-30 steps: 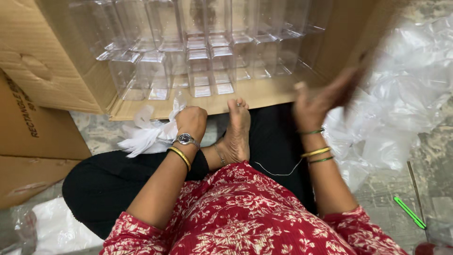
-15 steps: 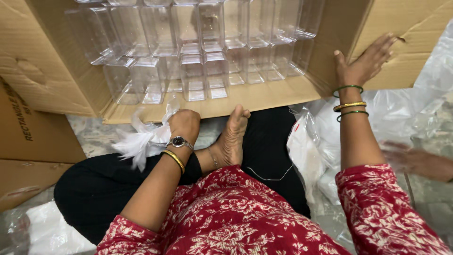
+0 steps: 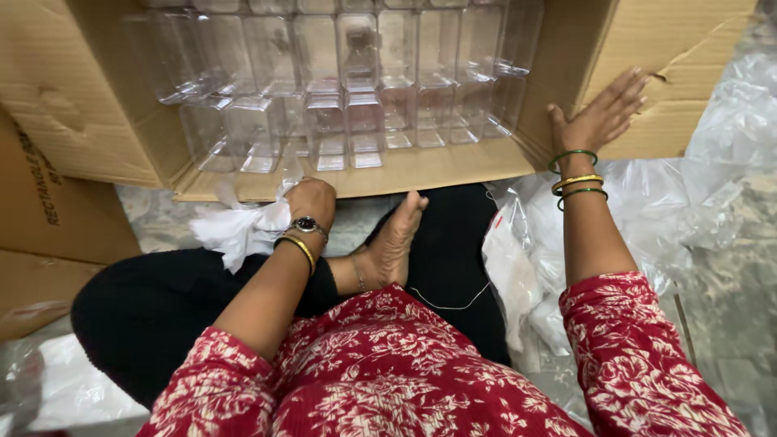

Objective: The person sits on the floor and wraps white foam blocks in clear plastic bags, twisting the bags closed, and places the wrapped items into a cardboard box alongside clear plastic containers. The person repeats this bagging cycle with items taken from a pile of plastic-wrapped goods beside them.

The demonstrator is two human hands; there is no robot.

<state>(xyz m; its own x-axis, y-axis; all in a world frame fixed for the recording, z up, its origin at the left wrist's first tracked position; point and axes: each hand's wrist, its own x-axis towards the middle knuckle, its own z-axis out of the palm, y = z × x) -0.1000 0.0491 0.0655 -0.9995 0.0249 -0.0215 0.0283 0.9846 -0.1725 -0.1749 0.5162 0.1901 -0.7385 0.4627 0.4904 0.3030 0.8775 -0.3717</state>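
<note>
- Now the right hand (image 3: 597,121) lies flat and spread against the side flap of the cardboard box (image 3: 647,48); its grip is open and holds nothing. A second ago it was off among the plastic wrap (image 3: 728,162), so it has swung across to brace the box.
- Meanwhile the left hand (image 3: 310,202) has stayed low by the knee, its grip closed on crumpled white paper (image 3: 235,231), just below the box's front lip.
- Ahead of both grips, the clear plastic containers (image 3: 356,97) stand in tight rows inside the box, none touched.
- Judging from this, the box is being steadied, and nothing has come out of it yet.
- Loose plastic wrap lies outside the right grip, on the floor.
</note>
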